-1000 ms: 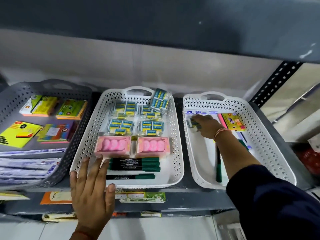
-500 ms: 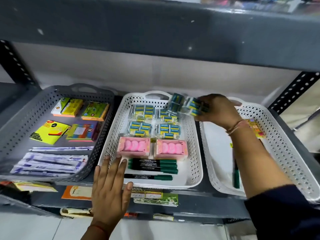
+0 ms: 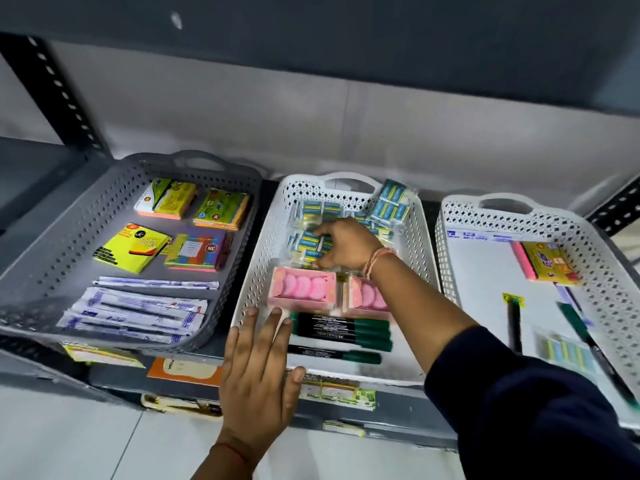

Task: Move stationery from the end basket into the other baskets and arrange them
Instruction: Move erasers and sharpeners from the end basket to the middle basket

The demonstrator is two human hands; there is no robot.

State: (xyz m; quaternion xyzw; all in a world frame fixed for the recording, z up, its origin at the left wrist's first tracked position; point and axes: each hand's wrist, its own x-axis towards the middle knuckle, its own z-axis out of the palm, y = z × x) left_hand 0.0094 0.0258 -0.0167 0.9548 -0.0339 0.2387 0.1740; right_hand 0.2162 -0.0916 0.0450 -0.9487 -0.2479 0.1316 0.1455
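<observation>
The right hand (image 3: 346, 247) and its forearm cover some of the blue eraser packs (image 3: 313, 242) and half of one pink box (image 3: 363, 296) in the middle basket (image 3: 256, 271), while the right-hand basket (image 3: 585, 244) is cut off at the picture's right edge.

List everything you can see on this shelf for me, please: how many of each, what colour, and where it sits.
Grey perforated plastic basket: 1, grey, left.
Sticky-note pads: 4, mostly yellow and green, back of the grey basket.
Clear-wrapped pen packs: several, white and blue, front of the grey basket.
White perforated middle basket: 1, white, centre.
Blue eraser packs: several, blue, back of the middle basket.
Pink eraser boxes: 2, pink, middle of that basket.
Green markers: about 4, green and black, front of that basket.
White perforated end basket: 1, white, right.
Pink-edged note pad: 1, yellow and pink, back of the end basket.
Left hand: flat, fingers on the middle basket's front rim.
Right hand: on the blue eraser packs.
</observation>
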